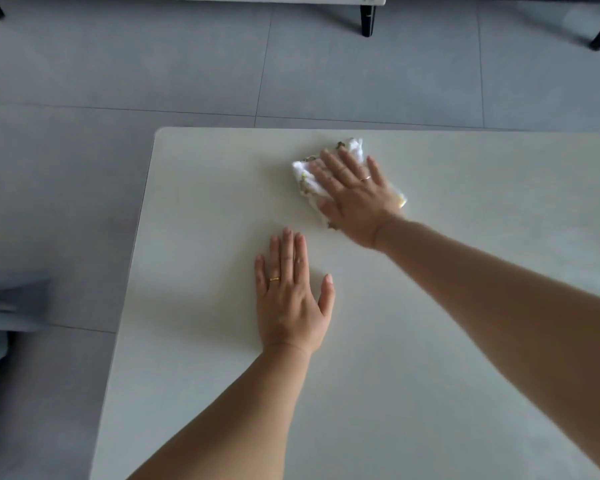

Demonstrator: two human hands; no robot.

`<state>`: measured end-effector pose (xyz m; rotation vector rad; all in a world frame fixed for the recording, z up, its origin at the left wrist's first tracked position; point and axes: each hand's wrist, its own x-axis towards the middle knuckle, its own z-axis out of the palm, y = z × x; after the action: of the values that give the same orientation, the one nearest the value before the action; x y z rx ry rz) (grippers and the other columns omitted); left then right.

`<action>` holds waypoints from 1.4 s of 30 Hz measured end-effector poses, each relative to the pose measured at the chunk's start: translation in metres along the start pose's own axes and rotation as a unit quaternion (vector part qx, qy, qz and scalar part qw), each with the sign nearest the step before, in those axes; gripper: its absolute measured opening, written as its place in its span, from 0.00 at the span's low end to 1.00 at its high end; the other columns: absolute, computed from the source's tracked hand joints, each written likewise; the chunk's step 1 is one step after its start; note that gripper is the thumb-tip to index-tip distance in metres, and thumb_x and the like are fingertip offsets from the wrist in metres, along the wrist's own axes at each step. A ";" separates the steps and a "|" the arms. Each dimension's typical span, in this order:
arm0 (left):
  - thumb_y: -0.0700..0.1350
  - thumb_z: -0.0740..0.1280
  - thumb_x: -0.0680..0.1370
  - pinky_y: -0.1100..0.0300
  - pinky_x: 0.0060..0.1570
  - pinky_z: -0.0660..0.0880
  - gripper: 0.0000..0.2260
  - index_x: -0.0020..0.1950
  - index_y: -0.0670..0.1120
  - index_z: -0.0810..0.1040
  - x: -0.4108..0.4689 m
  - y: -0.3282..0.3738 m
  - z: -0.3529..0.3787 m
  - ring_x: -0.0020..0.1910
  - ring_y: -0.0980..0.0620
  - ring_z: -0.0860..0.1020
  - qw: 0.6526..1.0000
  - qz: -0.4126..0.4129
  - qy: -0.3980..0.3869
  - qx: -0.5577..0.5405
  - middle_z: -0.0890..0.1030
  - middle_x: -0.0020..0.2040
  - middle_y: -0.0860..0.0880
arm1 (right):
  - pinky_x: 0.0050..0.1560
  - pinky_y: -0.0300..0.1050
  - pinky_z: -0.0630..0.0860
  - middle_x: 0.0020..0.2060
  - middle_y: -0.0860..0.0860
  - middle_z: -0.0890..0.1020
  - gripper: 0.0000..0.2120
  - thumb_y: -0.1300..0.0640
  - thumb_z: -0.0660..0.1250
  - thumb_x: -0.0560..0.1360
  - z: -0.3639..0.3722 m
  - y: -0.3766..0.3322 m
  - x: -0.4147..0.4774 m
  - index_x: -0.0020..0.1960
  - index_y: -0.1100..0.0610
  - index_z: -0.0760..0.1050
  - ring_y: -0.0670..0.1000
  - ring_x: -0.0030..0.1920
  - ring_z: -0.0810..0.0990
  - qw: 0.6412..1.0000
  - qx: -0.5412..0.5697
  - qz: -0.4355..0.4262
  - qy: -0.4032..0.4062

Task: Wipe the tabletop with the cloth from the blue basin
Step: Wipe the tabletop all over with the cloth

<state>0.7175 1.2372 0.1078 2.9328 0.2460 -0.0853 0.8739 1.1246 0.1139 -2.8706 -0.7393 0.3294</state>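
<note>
Right grip (pixel 355 194), spread flat, presses the cloth (pixel 305 178) lying under it on the tabletop (pixel 482 202).

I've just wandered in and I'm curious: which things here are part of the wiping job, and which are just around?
Part of the job: cloth, pressed under the flat right hand; tabletop; left hand, lying flat on it.
Just around: tiled floor; black furniture leg beyond the table.
</note>
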 end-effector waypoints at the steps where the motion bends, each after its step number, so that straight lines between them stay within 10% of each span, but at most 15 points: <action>1: 0.57 0.53 0.77 0.45 0.74 0.52 0.31 0.76 0.42 0.59 0.000 0.000 0.000 0.76 0.44 0.57 1.000 0.001 0.000 -0.001 0.58 0.77 0.44 | 0.73 0.55 0.38 0.77 0.46 0.47 0.27 0.41 0.44 0.79 -0.004 0.019 0.004 0.77 0.45 0.44 0.50 0.77 0.42 1.000 -0.008 0.015 0.004; 6: 0.57 0.53 0.77 0.45 0.74 0.52 0.31 0.76 0.42 0.59 0.002 -0.001 0.003 0.76 0.45 0.57 1.000 0.003 0.003 0.003 0.59 0.77 0.44 | 0.73 0.60 0.36 0.78 0.50 0.45 0.28 0.43 0.44 0.80 -0.009 0.027 0.037 0.77 0.48 0.45 0.56 0.76 0.40 0.946 0.050 0.316 0.052; 11: 0.56 0.53 0.77 0.44 0.73 0.54 0.31 0.76 0.42 0.60 0.000 -0.001 0.000 0.76 0.45 0.58 1.000 -0.003 0.001 0.000 0.59 0.77 0.45 | 0.72 0.57 0.35 0.77 0.47 0.43 0.27 0.41 0.42 0.80 -0.002 -0.028 0.046 0.77 0.46 0.42 0.53 0.76 0.37 0.999 0.007 0.033 -0.014; 14: 0.56 0.53 0.76 0.44 0.73 0.53 0.31 0.76 0.41 0.60 0.001 -0.002 0.000 0.76 0.44 0.58 1.000 0.005 0.001 0.002 0.59 0.77 0.44 | 0.74 0.56 0.38 0.78 0.47 0.46 0.28 0.40 0.44 0.80 -0.011 0.022 0.032 0.77 0.46 0.43 0.51 0.77 0.40 1.000 -0.008 0.002 -0.004; 21: 0.56 0.52 0.76 0.45 0.74 0.51 0.31 0.76 0.41 0.59 0.002 -0.002 0.000 0.76 0.44 0.56 1.000 0.001 -0.002 0.006 0.58 0.77 0.44 | 0.74 0.58 0.39 0.78 0.49 0.45 0.30 0.40 0.43 0.79 -0.014 0.090 -0.013 0.77 0.48 0.44 0.54 0.77 0.40 0.940 0.027 0.335 0.053; 28: 0.57 0.50 0.77 0.46 0.74 0.51 0.31 0.76 0.42 0.59 0.002 -0.003 0.001 0.76 0.45 0.56 1.000 0.004 0.010 0.012 0.59 0.77 0.44 | 0.74 0.52 0.38 0.77 0.45 0.45 0.27 0.40 0.43 0.80 -0.009 0.071 -0.033 0.77 0.44 0.43 0.49 0.77 0.41 0.999 -0.011 0.041 0.003; 35: 0.56 0.49 0.77 0.46 0.74 0.48 0.31 0.76 0.41 0.58 0.001 0.000 0.006 0.76 0.44 0.56 0.999 0.003 0.024 0.037 0.59 0.77 0.43 | 0.74 0.58 0.40 0.78 0.50 0.44 0.29 0.42 0.43 0.79 -0.015 0.143 -0.082 0.77 0.49 0.44 0.54 0.77 0.40 0.910 0.060 0.405 0.061; 42: 0.55 0.50 0.80 0.45 0.75 0.43 0.29 0.77 0.41 0.52 -0.005 0.004 0.002 0.77 0.45 0.51 0.997 -0.001 0.013 0.082 0.53 0.78 0.42 | 0.73 0.52 0.39 0.77 0.47 0.47 0.27 0.43 0.44 0.80 0.013 0.052 -0.121 0.77 0.46 0.45 0.51 0.77 0.42 0.995 0.005 0.094 0.018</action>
<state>0.7128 1.2317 0.1070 3.0984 0.2567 -0.0692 0.7913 1.0210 0.1115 -2.9334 -0.4604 0.3031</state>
